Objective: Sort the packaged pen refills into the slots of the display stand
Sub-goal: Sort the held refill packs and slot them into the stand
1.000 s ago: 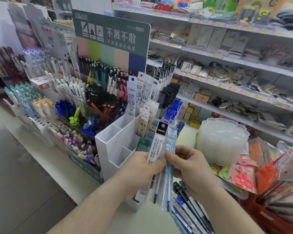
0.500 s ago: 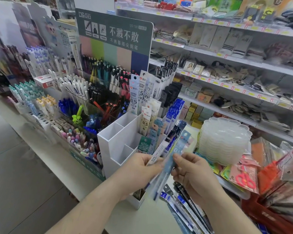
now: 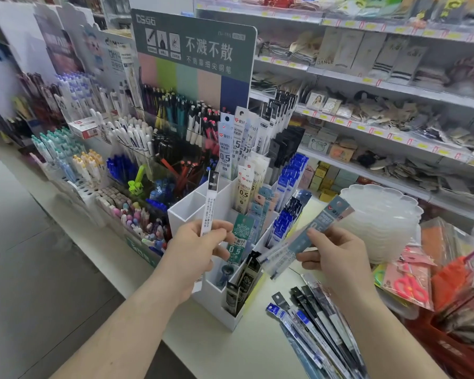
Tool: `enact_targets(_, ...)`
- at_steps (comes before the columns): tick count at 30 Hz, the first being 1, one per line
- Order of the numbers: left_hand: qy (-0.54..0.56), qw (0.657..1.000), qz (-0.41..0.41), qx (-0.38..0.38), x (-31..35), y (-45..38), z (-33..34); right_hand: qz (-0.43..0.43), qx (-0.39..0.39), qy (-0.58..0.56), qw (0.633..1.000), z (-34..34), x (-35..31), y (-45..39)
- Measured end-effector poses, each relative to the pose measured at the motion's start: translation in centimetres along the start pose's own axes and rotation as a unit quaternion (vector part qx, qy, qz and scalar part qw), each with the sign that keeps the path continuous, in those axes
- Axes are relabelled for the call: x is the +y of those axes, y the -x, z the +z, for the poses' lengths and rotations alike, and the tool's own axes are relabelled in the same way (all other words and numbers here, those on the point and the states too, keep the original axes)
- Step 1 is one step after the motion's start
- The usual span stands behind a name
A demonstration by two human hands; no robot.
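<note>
- White display stand sits mid-frame on the pale bench; its rear and right slots hold upright refill packs, while the two upper-left slots look empty.
- Left hand, centre-left of frame, pinches a narrow white refill pack with a black top between thumb and fingers. Pack stands near upright in front of the stand's left slots.
- Right hand, centre-right, pinches a blue-grey refill pack, tilted with its top toward upper right. Its lower end points down-left toward the stand's near corner.
- Hands are apart, one pack each.
- Loose pile of refill packs lies flat on the bench at lower right, under the right forearm.
- Stack of clear scalloped trays sits right of the stand.
- Pen displays fill the left; green signboard sits at upper centre.
</note>
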State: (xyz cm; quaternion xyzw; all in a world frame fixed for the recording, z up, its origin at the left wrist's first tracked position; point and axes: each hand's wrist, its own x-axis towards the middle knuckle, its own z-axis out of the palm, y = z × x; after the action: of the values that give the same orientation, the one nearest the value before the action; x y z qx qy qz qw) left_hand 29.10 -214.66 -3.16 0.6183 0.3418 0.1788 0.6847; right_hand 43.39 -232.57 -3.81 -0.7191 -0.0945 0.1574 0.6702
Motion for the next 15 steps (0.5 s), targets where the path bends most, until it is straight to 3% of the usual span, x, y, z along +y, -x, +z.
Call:
enact_targets(9,-0.126,0.992,0.021,-0.008,0.2,-2.2,2.9,-0.018,0.02,0.043,0.999,3.1,0.0,-2.3)
enact_targets(15,-0.14,0.99,0.014,0.019,-0.3,-2.5,2.1,-0.009,0.057,0.023,0.998,5.0,0.9,-3.6)
